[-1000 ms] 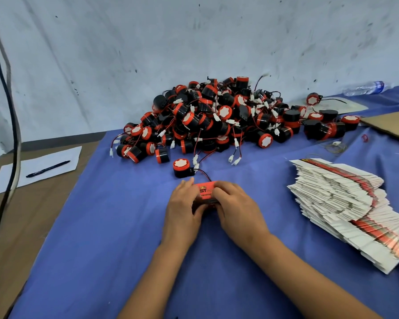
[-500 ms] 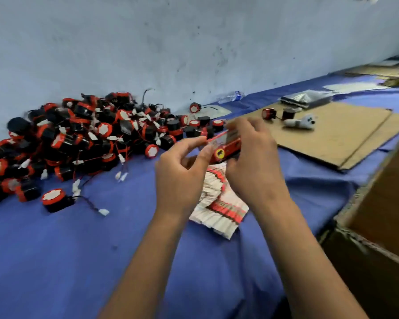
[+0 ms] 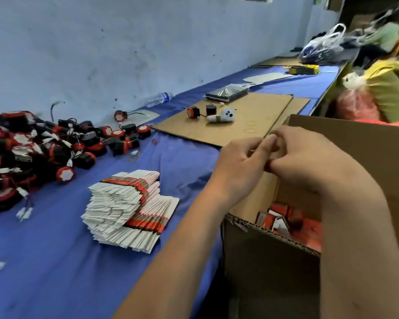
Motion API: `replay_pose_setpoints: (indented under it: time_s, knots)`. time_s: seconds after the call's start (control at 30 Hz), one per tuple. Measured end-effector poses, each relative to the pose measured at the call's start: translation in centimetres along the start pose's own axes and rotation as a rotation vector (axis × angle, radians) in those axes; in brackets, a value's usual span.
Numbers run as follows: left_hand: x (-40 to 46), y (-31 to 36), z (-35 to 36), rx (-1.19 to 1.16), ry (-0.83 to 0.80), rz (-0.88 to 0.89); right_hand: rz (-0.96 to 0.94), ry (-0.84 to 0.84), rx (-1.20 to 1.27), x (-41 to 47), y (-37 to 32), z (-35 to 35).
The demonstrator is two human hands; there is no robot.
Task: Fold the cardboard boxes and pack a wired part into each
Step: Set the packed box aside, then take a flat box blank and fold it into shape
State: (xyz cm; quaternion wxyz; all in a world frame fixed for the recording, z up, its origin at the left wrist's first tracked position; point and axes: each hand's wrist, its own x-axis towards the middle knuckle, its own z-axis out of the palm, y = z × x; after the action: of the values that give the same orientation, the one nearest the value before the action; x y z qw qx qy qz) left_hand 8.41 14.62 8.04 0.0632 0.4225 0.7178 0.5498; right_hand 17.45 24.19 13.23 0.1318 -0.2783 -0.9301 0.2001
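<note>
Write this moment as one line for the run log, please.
stage: over carton | left hand: fingers curled, touching right hand | held item: not visible | packed boxes: in carton | flat boxes: stacked on table

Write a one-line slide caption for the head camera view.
Both hands meet above an open carton of red boxes, beside flat boxes.

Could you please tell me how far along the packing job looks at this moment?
Done: several small red packed boxes lie inside the large cardboard carton. In hand: the left hand and right hand meet above the carton with fingers curled; whether they hold a box is hidden. Left: a tall stack of flat unfolded boxes and a big pile of wired parts on the blue cloth, so most work remains.
</note>
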Motion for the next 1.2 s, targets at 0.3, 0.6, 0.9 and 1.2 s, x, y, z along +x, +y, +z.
replay_pose_setpoints:
  time_s: [0.3, 0.6, 0.9, 1.2]
  knots:
    - [-7.8, -11.8, -13.7, 0.51, 0.743, -0.456, -0.307, -0.205, 0.068, 3.2, -13.2, 11.2]
    - [-12.7, -17.2, -17.0, 0.553, 0.816, -0.531, -0.543, -0.46, -0.175, 7.6, -24.0, 25.6]
    - [-12.7, -16.3, -18.8, -0.019, 1.213, -0.533, -0.795, -0.154, -0.22, 6.1, -26.6, 23.8]
    - [-23.0, -14.2, -28.3, -0.765, 1.353, -0.428, -0.964, -0.322, 0.581, -5.4, -31.0, 27.8]
